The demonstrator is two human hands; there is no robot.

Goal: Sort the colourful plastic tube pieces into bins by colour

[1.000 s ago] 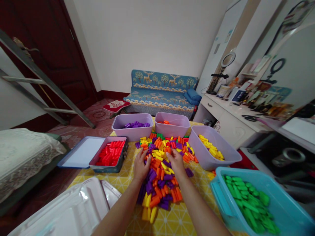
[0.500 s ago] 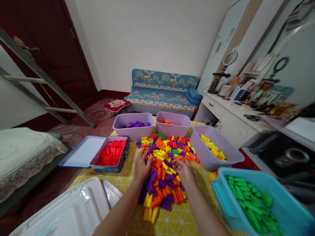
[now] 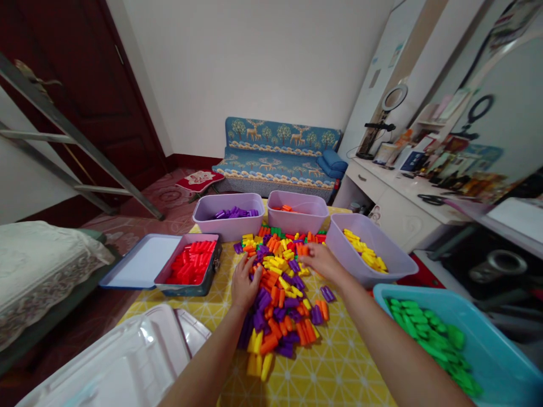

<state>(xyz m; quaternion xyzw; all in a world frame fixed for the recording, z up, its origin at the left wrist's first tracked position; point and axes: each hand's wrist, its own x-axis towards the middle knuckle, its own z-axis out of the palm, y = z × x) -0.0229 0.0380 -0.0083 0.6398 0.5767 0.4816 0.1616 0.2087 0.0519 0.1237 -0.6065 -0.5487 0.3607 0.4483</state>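
A mixed pile of plastic building pieces in purple, orange, yellow, red and green spreads over the yellow tablecloth. My left hand is open at the pile's left edge, fingers apart and touching pieces. Across from it, my right hand reaches to the upper right of the pile. Its fingers point left, against some orange pieces; they look stretched out, though partly hidden. A purple piece lies below the right wrist, with orange and purple pieces nearer me.
Lilac bins hold purple pieces, orange pieces and yellow pieces. A teal bin with green pieces stands at right. Left are a hinged box of red pieces and white lids. A sofa stands behind.
My right hand has moved up and away from me along the pile's right side, and orange pieces there have shifted up and left. My left hand has barely moved.
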